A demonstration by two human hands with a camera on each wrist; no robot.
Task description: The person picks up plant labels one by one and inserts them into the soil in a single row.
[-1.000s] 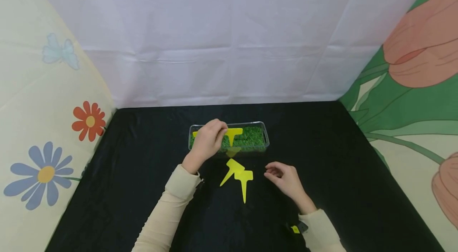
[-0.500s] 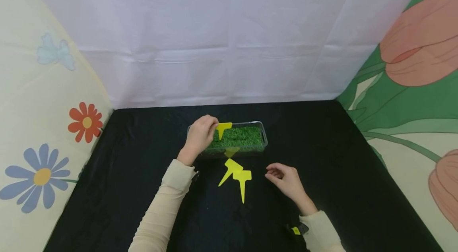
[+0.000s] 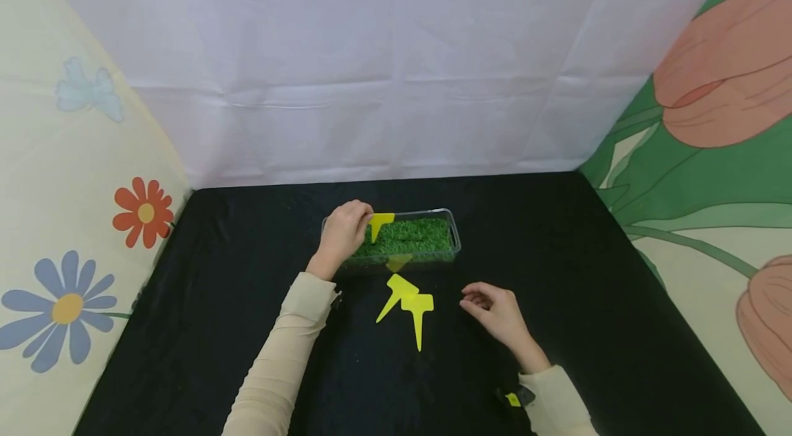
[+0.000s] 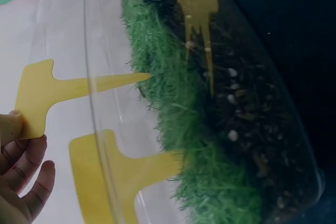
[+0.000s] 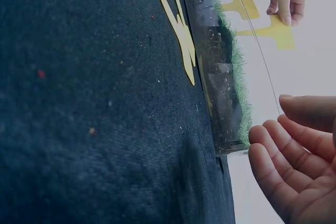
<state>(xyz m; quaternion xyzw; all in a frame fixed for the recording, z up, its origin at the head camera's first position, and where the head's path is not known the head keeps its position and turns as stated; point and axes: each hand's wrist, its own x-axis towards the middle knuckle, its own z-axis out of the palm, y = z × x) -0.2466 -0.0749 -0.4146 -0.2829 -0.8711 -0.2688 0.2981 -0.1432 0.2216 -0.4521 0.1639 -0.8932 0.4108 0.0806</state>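
You pinch the yellow marker at one end of its crossbar between the thumb and fingers of your left hand, its tip down at the grass in the clear tray, farther left than a second ago and closer to the planted marker. Your right hand, loosely curled and holding nothing, stays near the two loose markers, which lie overlapping on the black cloth before the tray.
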